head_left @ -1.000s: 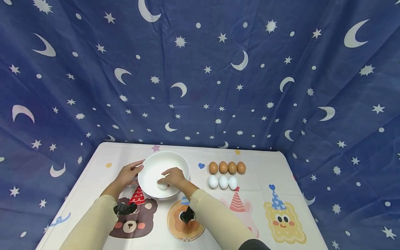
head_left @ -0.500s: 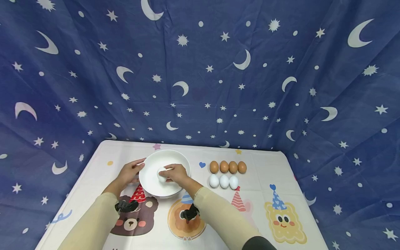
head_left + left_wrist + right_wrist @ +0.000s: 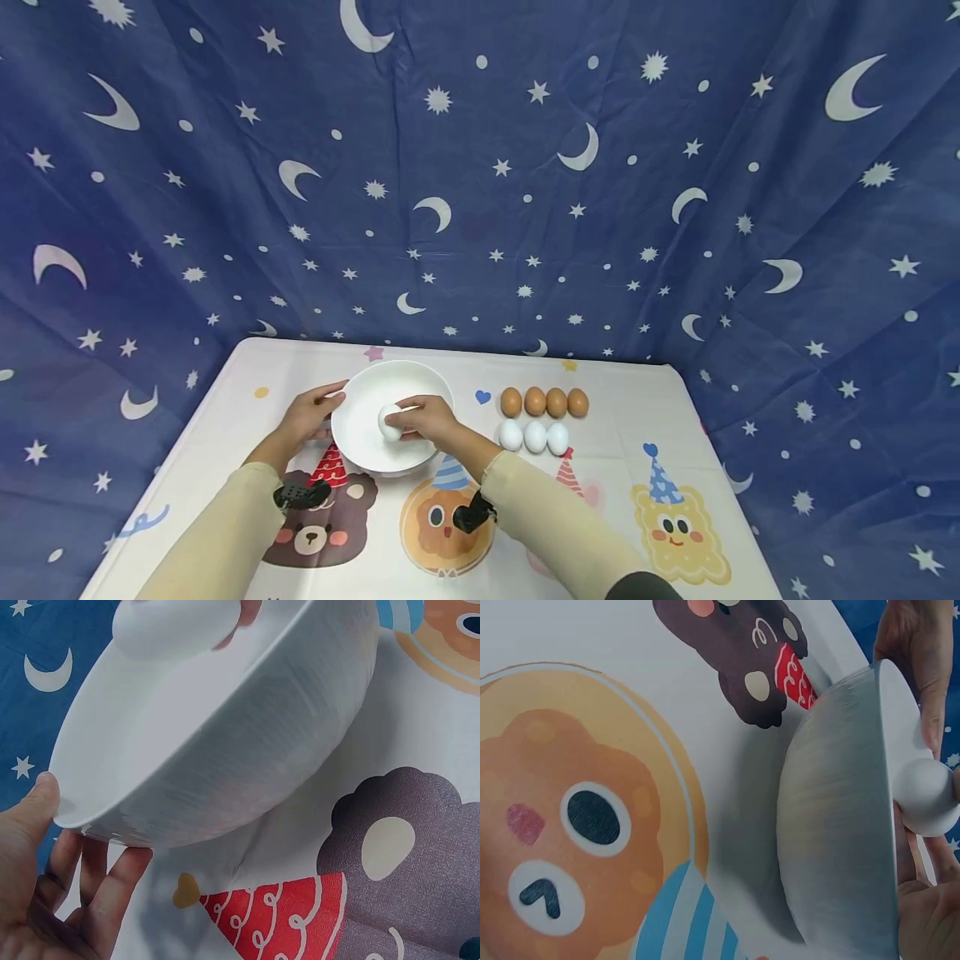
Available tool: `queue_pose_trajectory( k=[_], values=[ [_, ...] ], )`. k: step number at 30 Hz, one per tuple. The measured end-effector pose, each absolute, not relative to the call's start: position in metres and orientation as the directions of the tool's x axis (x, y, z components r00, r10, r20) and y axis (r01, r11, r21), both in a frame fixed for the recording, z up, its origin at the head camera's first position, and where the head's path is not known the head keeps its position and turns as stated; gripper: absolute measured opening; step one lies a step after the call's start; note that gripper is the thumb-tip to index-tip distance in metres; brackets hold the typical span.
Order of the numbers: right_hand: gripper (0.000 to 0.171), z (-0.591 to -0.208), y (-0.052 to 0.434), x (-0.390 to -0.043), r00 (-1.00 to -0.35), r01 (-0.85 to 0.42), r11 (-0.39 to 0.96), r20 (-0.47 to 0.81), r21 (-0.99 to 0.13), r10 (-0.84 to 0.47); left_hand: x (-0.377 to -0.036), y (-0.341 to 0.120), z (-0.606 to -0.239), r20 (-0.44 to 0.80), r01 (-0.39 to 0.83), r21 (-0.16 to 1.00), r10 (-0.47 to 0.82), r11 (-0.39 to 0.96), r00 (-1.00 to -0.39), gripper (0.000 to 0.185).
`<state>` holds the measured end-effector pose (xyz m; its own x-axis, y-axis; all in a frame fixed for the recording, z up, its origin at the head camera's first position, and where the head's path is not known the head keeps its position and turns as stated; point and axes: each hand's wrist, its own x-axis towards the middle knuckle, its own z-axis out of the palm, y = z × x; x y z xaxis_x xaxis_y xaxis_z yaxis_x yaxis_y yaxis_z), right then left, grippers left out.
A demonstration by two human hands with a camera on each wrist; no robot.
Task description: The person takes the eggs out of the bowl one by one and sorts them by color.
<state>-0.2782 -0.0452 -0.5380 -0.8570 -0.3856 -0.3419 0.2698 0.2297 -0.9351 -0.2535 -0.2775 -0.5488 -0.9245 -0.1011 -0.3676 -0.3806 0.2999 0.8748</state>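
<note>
A white bowl [image 3: 356, 427] stands on the left half of the table. At its left rim my left hand [image 3: 306, 417] holds on; in the left wrist view the thumb [image 3: 43, 796] lies at the rim and the fingers are under the bowl's outer side. My right hand [image 3: 429, 419] reaches in over the right rim and grips a white egg [image 3: 388, 422] between thumb and fingers. The right wrist view has this egg [image 3: 926, 796] at rim height, partly covered by the hand. Whether the egg touches the bowl, I cannot tell.
Right of the bowl lies a row of several brown eggs [image 3: 535, 402]. Just in front of it are several white eggs [image 3: 535, 437]. The tablecloth [image 3: 615, 417] carries cartoon prints, and a blue curtain [image 3: 480, 183] with moons and stars hangs behind the table.
My right hand has raised the white egg from low in the bowl, and more of the egg shows. The left hand stays at the rim.
</note>
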Motion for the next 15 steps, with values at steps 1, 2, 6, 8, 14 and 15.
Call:
queue_pose_trajectory(
  k=[1, 2, 6, 8, 14, 15],
  values=[
    [0.038, -0.537, -0.043, -0.277, -0.853, 0.274, 0.218, -0.341, -0.937, -0.395, -0.254, -0.278, -0.549, -0.368, -0.381, 0.874, -0.103, 0.303, -0.924, 0.054],
    [0.039, -0.535, -0.04, -0.277, -0.849, 0.279, 0.207, -0.342, -0.938, -0.403, -0.254, -0.278, -0.549, -0.367, -0.381, 0.872, -0.104, 0.306, -0.924, 0.054],
    [0.039, -0.532, -0.03, -0.275, -0.84, 0.288, 0.179, -0.338, -0.941, -0.424, -0.255, -0.278, -0.548, -0.368, -0.382, 0.868, -0.106, 0.318, -0.924, 0.054],
    [0.039, -0.53, -0.024, -0.275, -0.843, 0.29, 0.173, -0.337, -0.941, -0.42, -0.255, -0.278, -0.548, -0.368, -0.382, 0.868, -0.104, 0.319, -0.924, 0.054],
    [0.037, -0.527, -0.005, -0.272, -0.84, 0.291, 0.145, -0.325, -0.946, -0.434, -0.255, -0.276, -0.548, -0.376, -0.389, 0.866, -0.104, 0.316, -0.921, 0.054],
    [0.037, -0.526, -0.002, -0.272, -0.838, 0.286, 0.14, -0.318, -0.948, -0.443, -0.255, -0.276, -0.548, -0.378, -0.391, 0.865, -0.105, 0.315, -0.92, 0.054]
  ],
)
